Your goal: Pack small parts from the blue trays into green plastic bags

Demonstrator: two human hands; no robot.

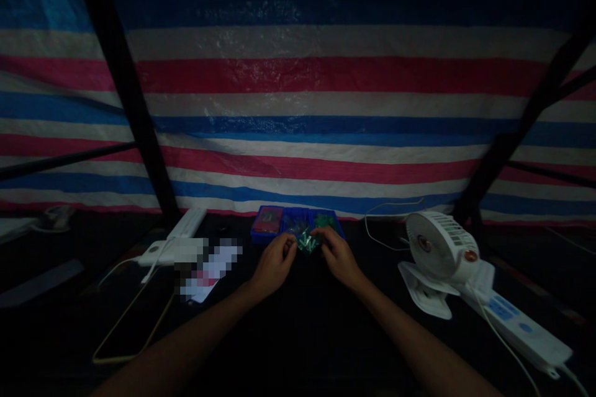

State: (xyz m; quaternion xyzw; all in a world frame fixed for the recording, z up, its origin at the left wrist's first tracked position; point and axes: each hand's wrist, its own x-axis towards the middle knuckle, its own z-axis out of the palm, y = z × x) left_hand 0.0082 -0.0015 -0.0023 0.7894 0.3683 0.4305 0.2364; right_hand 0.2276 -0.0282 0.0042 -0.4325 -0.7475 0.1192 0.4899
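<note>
A small cluster of shiny pale-green pieces (307,242) lies between my hands, in front of the blue trays; whether a clear bag holds them I cannot tell. At its left side is my left hand (274,263), closed, thumb and fingertips together; what they pinch is too small and dark to make out. My right hand (342,260) is on the other side, fingers bent and apart, its index fingertip at the upper edge of the pieces. Behind stand a blue tray (254,237) with a reddish item, a middle compartment (297,220) with clear pieces, and a right one with green pieces (325,221).
A white clip fan (435,245) and a power strip (526,325) stand at the right. On the left are a white charger block (161,252), a dark phone-like object with a pale rim (133,322) and a blurred packet (212,270). Striped sheeting (298,74) hangs behind.
</note>
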